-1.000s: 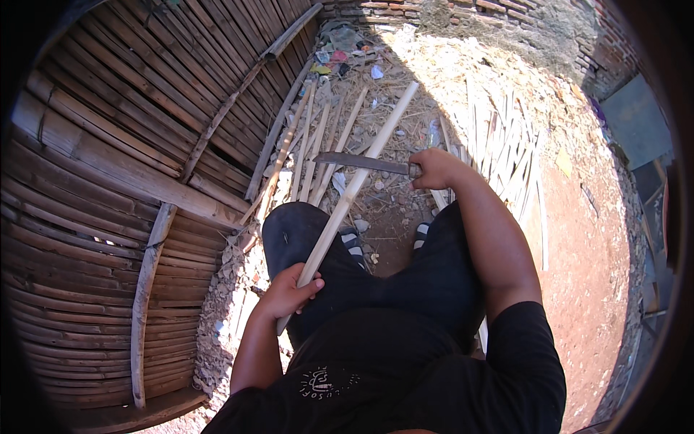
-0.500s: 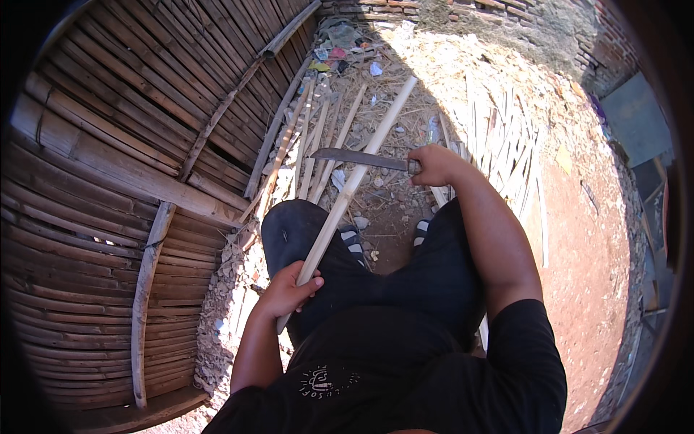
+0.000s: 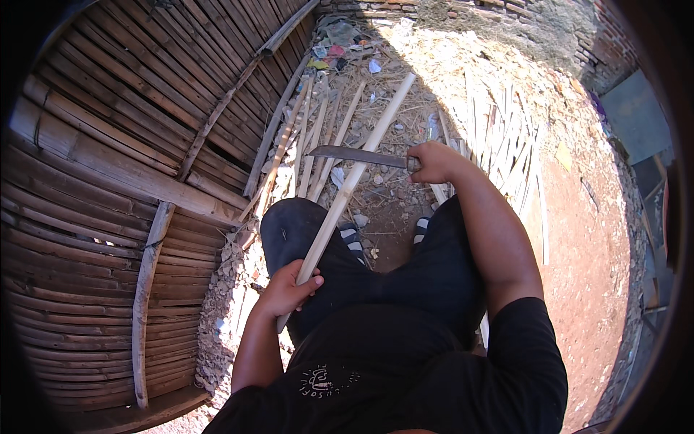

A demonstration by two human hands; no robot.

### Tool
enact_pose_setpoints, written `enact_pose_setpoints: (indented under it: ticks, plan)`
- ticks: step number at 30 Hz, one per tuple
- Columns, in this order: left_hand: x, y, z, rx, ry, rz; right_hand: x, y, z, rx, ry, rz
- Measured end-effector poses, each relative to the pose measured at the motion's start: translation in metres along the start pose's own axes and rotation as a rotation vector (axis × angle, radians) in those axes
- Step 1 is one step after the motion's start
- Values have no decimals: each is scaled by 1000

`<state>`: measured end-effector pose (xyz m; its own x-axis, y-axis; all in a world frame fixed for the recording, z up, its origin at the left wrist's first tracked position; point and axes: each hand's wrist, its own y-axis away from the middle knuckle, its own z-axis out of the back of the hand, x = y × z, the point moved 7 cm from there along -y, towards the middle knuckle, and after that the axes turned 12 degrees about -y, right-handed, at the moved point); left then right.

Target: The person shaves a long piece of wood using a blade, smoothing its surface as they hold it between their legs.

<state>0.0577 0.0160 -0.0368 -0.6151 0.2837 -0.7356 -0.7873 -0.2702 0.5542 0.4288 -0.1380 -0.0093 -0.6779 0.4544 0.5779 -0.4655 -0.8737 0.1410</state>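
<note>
A long pale bamboo strip (image 3: 334,217) slants up and away from my left side, across my left thigh. Near its lower end my left hand (image 3: 290,287) is wrapped round it, thumb on top. My right hand (image 3: 431,162) grips the handle of a machete (image 3: 359,155), whose dark blade points left and lies across the upper half of the strip. Blade and strip appear to touch where they cross. Most of the handle is hidden in my fist.
Several loose bamboo strips (image 3: 318,141) lie by the woven bamboo wall (image 3: 79,210) on the left. More split strips (image 3: 506,137) lie in sunlight at the right. Shavings and litter cover the ground ahead, up to a brick wall (image 3: 499,25). My sandalled feet (image 3: 352,241) rest below the blade.
Almost nothing differs. The machete and the strip's far end sit very slightly higher in the picture, and both hands keep their hold.
</note>
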Motion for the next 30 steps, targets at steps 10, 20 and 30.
enact_pose_setpoints:
  ticks: [10,20,30]
  plan:
    - [2,0,0,-7,-1,12,5,3,2,1,6,-20]
    - [1,-1,0,8,-5,1,1,1,-1,3,2,-4]
    - [0,-1,0,13,15,-3,2,1,-1,8,3,-2]
